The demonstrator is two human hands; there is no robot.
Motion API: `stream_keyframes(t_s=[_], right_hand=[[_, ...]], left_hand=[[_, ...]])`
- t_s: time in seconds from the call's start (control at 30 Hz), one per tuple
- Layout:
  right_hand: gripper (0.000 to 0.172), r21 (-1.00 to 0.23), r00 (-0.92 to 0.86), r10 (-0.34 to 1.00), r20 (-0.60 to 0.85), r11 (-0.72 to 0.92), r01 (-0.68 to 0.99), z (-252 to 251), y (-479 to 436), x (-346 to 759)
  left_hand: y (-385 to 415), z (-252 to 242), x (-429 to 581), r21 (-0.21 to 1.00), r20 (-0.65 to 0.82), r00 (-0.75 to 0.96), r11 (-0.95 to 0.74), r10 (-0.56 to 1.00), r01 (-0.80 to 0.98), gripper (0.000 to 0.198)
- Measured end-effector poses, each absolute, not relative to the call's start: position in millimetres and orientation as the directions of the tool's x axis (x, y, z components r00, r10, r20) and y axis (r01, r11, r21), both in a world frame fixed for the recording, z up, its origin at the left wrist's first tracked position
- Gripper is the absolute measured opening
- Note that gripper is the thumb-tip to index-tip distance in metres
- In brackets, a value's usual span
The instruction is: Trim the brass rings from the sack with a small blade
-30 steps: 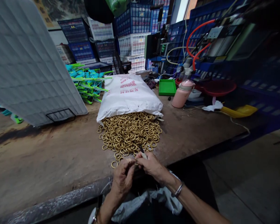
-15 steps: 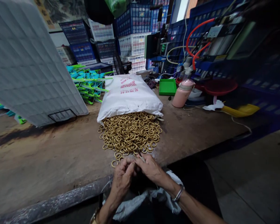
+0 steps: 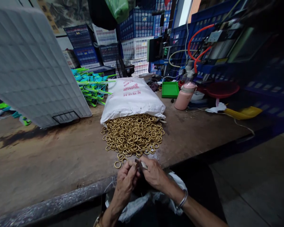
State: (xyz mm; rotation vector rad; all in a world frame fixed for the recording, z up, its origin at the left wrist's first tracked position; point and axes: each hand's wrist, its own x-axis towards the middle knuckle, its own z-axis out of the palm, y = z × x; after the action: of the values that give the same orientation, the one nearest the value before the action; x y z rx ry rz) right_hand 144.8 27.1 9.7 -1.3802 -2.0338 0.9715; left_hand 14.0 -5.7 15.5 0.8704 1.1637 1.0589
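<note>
A heap of gold-coloured rings (image 3: 132, 134) spills from an open white sack (image 3: 132, 97) onto a worn brown workbench (image 3: 61, 157). My left hand (image 3: 125, 183) and my right hand (image 3: 153, 173) meet at the bench's front edge, just below the heap. The right hand is closed round a small pale-handled tool (image 3: 142, 164) with a dark tip. The left fingers pinch something small against that tool; I cannot make it out. One loose ring (image 3: 117, 164) lies beside the left hand. A grey plastic bag (image 3: 142, 205) hangs below the hands.
A big white ribbed panel (image 3: 33, 69) leans at the left. Green-blue plastic parts (image 3: 91, 83) lie behind it. A green tray (image 3: 169, 89), a pink bottle (image 3: 185, 96), a red basin (image 3: 222, 89) and a yellow scoop (image 3: 243, 112) stand at right. Stacked crates (image 3: 134, 34) fill the back.
The hands have drawn a little closer together and nearer the bench edge. The tool's tip has dropped from pointing up over the rings to lying low between the fingers.
</note>
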Motion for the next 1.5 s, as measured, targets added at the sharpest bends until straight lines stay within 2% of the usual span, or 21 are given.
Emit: stream_keyframes(t_s=[0.13,0.27,0.4,0.57,0.7,0.83,0.93,1.03,1.2,1.33,1.43,1.5], right_hand=[[0.021,-0.649,-0.444,0.896,-0.016,0.329,0.686,9.4,23.1,146.3],[0.024,-0.519,-0.403,0.912,-0.081,0.306,0.798,10.4,26.6,149.6],[0.024,-0.477,-0.380,0.924,-0.036,0.319,0.819,8.5,29.2,141.8],[0.027,-0.501,-0.454,0.887,0.080,0.430,0.751,1.9,32.0,116.2],[0.023,-0.430,-0.441,0.897,0.041,0.414,0.802,-2.9,34.7,96.8],[0.023,-0.384,-0.419,0.908,0.011,0.391,0.837,-4.6,36.5,88.8],[0.020,-0.424,-0.411,0.910,0.050,0.392,0.816,-2.4,38.9,90.3],[0.023,-0.491,-0.425,0.900,0.092,0.413,0.768,-0.3,40.9,95.8],[0.031,-0.635,-0.487,0.862,0.141,0.456,0.624,4.8,34.6,106.8],[0.024,-0.700,-0.505,0.846,0.168,0.463,0.543,12.6,27.2,110.5],[0.010,-0.820,-0.457,0.882,0.114,0.344,0.458,16.7,26.7,110.3],[0.010,-0.895,-0.400,0.916,0.024,0.198,0.400,17.8,27.4,110.2]], left_hand=[[-10.2,20.4,14.7,0.959,-0.242,0.019,0.242,0.970,-0.150,0.037],[-25.6,27.0,14.0,0.953,-0.256,0.063,0.263,0.965,-0.149,0.034],[-39.6,21.4,10.8,0.880,-0.298,0.147,0.331,0.943,-0.342,0.030],[-42.6,12.4,-5.7,0.800,-0.377,0.017,0.335,0.926,-0.499,0.033],[-42.6,20.5,-25.3,0.730,-0.452,-0.064,0.327,0.890,-0.601,0.027],[-41.2,22.7,-39.8,0.621,-0.474,-0.004,0.331,0.881,-0.711,0.024],[-37.5,17.8,-42.8,0.571,-0.480,0.013,0.324,0.877,-0.754,0.020],[-31.6,12.5,-39.6,0.629,-0.477,-0.052,0.300,0.877,-0.717,0.025],[-20.3,9.7,-28.3,0.847,-0.387,-0.162,0.281,0.908,-0.451,0.029],[-15.2,16.2,-20.8,0.935,-0.295,-0.130,0.259,0.946,-0.242,0.027],[-13.9,18.4,-17.7,0.956,-0.252,-0.133,0.226,0.959,-0.187,0.026],[-14.0,15.8,-16.3,0.965,-0.236,-0.156,0.212,0.959,-0.156,0.024]])
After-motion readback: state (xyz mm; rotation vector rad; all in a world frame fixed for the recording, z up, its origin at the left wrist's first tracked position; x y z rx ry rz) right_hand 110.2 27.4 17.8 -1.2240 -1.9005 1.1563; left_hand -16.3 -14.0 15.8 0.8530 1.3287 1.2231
